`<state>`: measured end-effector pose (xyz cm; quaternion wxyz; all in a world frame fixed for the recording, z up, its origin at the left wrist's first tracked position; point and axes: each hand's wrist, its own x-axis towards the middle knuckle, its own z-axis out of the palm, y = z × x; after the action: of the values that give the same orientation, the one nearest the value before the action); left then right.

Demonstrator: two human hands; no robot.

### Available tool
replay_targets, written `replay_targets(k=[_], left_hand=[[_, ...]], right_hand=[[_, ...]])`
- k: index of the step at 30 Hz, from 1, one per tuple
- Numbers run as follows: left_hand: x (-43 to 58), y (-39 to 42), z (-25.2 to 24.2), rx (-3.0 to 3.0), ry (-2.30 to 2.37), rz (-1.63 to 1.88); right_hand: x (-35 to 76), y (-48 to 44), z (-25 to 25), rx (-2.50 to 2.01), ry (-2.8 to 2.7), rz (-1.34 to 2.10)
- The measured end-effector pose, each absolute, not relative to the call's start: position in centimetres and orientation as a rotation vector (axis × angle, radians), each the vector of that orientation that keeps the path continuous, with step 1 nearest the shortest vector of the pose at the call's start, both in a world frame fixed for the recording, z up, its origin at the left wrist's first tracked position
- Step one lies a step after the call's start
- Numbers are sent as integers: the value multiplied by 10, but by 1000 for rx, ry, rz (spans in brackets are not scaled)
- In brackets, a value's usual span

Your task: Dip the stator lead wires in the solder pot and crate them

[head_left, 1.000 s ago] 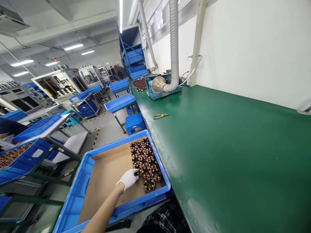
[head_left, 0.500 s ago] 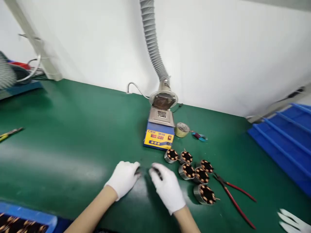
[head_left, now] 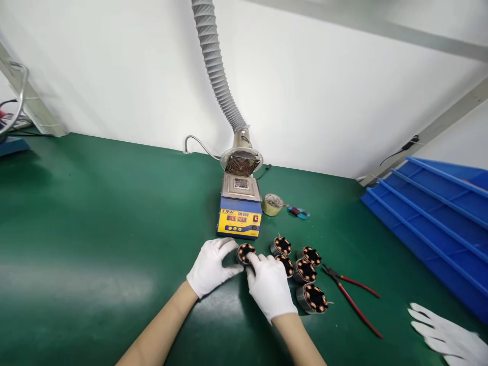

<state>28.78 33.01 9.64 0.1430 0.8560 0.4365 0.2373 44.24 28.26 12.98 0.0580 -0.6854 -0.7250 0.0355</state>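
A motor stator [head_left: 244,252], a short metal ring with copper windings around a dark core, sits just in front of the solder pot [head_left: 239,218]. My left hand [head_left: 211,267], in a white glove, curls thumb and fingers about its left side. From the right, my right hand [head_left: 270,287], also gloved, has its fingertips on the stator's near right edge. Part of the ring is hidden by those fingers. Several more stators [head_left: 304,272] stand in a group to the right, one partly behind my right hand.
Red-handled pliers [head_left: 345,290] lie open beside the stators. A small round tin [head_left: 272,205] with a tool resting on it adjoins the pot. A fume hose [head_left: 219,66] hangs above. Blue trays [head_left: 430,218] and a white glove [head_left: 446,333] are at the right.
Both hands have come from the bare tabletop to the stator nearest the solder pot and closed on it. It appears shifted slightly toward me. The view has swung right.
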Motion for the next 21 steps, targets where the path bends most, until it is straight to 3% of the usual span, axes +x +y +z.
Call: replay_targets(k=[8,14,17,21], left_hand=[[294,323,101,2433,1186,530],[285,329,104,1681,981,648],[279,332,103,1415,980,651],[275,332,106,1578,968,648]], right_hand=[[447,269,98,-1332,-767,1194],[418,281,90,-756,-572,1917],[407,284,84,-600,-406,2030],[407,286,82,-580,-201,2017]])
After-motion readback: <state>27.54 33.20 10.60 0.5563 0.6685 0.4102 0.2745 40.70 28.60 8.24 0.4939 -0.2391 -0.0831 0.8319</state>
